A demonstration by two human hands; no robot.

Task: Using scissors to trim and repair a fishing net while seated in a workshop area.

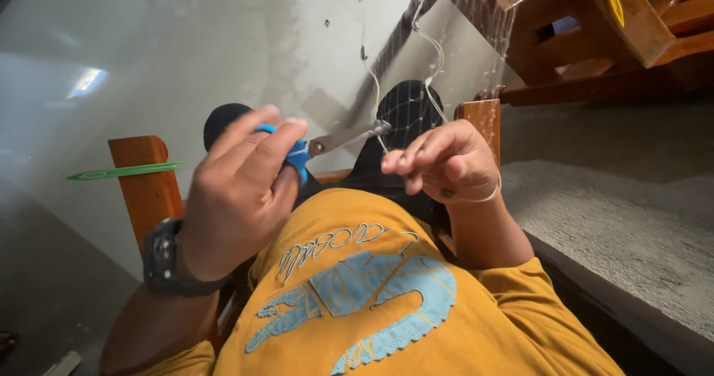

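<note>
The left hand (245, 182) was lifted up, its fingers curled tight through the blue handles of the scissors (327, 142). The shiny blades pointed at a thin white string (435, 56). The right hand (446, 160) pinched that string. The string ran up into a fine net (476, 4).

Home porch — wooden chairs (595, 26), net (476, 4)

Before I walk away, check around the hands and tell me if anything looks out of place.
One thing stands out: a green netting needle sits across the top of the wooden chair post, jutting out sideways. Otherwise the left hand holds blue-handled scissors and the right hand pinches white cord.
</note>
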